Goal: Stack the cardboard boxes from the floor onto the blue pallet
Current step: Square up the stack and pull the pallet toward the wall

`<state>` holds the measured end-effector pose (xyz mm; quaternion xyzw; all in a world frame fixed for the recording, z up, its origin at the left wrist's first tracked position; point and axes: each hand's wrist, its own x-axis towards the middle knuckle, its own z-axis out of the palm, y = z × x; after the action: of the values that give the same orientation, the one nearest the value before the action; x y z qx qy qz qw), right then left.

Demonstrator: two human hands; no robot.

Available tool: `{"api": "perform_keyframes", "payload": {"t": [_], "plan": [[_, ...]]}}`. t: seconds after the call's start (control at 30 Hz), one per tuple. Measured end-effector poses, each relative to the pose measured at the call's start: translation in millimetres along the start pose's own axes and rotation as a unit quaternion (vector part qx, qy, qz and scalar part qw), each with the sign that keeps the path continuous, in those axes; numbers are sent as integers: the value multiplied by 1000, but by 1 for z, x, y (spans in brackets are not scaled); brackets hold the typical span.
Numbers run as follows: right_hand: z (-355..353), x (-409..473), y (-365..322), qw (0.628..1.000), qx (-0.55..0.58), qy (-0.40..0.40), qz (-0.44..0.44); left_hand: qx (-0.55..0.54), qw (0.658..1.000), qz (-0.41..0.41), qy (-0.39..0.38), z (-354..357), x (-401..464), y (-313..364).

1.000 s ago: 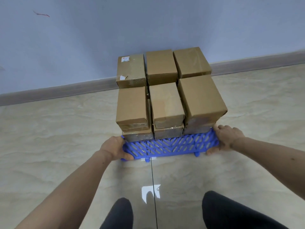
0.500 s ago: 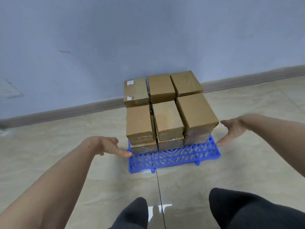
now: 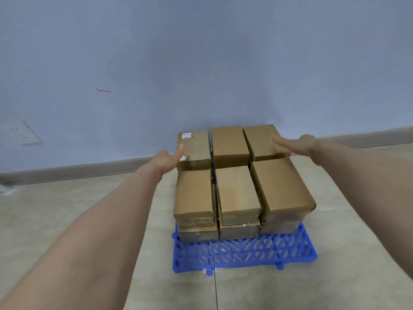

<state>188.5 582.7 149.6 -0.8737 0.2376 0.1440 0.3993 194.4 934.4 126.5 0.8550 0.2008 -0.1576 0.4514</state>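
A bare indoor room, seemingly used for storage or packing, is shown. A plain pale blue painted wall [image 3: 201, 63] is met by a grey-brown skirting board [image 3: 89, 170] and a glossy beige marble-patterned tiled floor [image 3: 67, 209]. Plain brown taped cardboard boxes [image 3: 237, 191] are stacked on a blue perforated plastic pallet [image 3: 245, 251] just before the wall. A white wall socket [image 3: 20, 133] is set low on the wall, well left of the pallet.

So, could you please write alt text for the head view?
Both hands, left and right, reach open toward the far row of cardboard boxes stacked on a blue pallet by a wall.
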Motion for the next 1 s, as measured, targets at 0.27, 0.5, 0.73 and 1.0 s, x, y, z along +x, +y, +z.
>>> {"api": "perform_keyframes", "payload": {"t": [0.27,0.5,0.73,1.0], "plan": [[33,50,-3,999,25,1,-21,-76,997,3,13,25,50,5],[33,66,6,999,11,-28,-15,-140,989,-9,-49,33,65,-12],[38,72,11,996,62,-61,22,-149,984,-39,-93,36,65,-12],[42,75,11,987,131,-81,36,-145,981,-58,-112,39,57,-4]]}}
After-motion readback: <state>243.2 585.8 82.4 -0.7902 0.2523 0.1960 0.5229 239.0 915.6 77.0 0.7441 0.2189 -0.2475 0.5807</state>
